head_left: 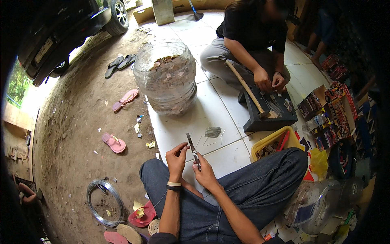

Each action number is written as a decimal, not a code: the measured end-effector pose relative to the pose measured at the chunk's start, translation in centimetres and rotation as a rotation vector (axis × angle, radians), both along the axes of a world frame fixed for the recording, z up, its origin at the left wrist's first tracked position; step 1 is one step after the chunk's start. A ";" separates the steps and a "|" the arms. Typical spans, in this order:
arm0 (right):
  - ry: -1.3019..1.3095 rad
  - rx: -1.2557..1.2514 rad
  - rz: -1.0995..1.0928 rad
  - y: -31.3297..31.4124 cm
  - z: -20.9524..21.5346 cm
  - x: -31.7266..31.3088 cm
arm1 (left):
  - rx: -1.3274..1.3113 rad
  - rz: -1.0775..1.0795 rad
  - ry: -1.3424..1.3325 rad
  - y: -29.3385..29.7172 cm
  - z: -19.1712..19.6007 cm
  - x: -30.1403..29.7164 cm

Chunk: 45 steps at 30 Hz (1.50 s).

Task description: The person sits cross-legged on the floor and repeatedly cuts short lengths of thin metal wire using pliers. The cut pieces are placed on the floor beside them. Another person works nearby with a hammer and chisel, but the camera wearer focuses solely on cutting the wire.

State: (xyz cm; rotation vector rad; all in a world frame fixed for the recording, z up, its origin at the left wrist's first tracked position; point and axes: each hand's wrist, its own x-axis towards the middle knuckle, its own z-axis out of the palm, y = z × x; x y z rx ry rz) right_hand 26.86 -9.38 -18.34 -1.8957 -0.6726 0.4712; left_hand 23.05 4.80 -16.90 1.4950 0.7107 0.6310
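A: Own hands first. Right one?

B: Right hand (206, 175): fingers wrapped snugly round the handle of a slim, dark, plier-like metal tool (193, 150). Tool angled upward in front of the crossed legs, head leaning left. Its jaws too small to read.

A: Left?

B: Left hand (176, 164): fingers curled, tips drawn close together just beside the tool's head. Anything pinched there is too fine to make out; can't tell.

A: How far along?

B: Partway, in my judgement. A small heap of short, thin, grey metal pins (213, 132) lies on the white tiled floor (215, 116), a few strays beside it. That portion looks done. Remaining, I'd say: a round coil of silvery wire (107, 222) on the brown dirt ground (81, 138), plenty of turns left. Can't confirm the pins came off it.

A: Opposite side?

B: Seated co-worker in a black top (254, 40), both hands over a low black bench (276, 124), wooden-handled hammer (245, 89) resting on it. Near them, a large clear plastic bottle (174, 91), well filled with small flat scraps.
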 end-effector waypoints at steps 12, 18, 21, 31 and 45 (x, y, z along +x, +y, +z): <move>0.090 -0.089 0.006 -0.1 -0.3 0.1 | 0.010 -0.007 -0.037 0.2 -0.5 0.1; 0.255 -0.125 -0.147 0.0 -0.3 0.1 | 0.015 -0.085 -0.028 -0.5 -0.5 0.5; 0.188 -0.158 -0.151 0.1 0.0 0.1 | 0.005 -0.077 -0.067 -0.8 -0.4 0.6; 0.135 -0.259 -0.138 0.4 2.3 0.1 | 0.000 -0.062 -0.100 -0.9 -0.4 0.6; -0.079 -0.307 -0.144 3.9 1.1 0.7 | 0.067 0.081 -0.128 0.7 0.1 -0.1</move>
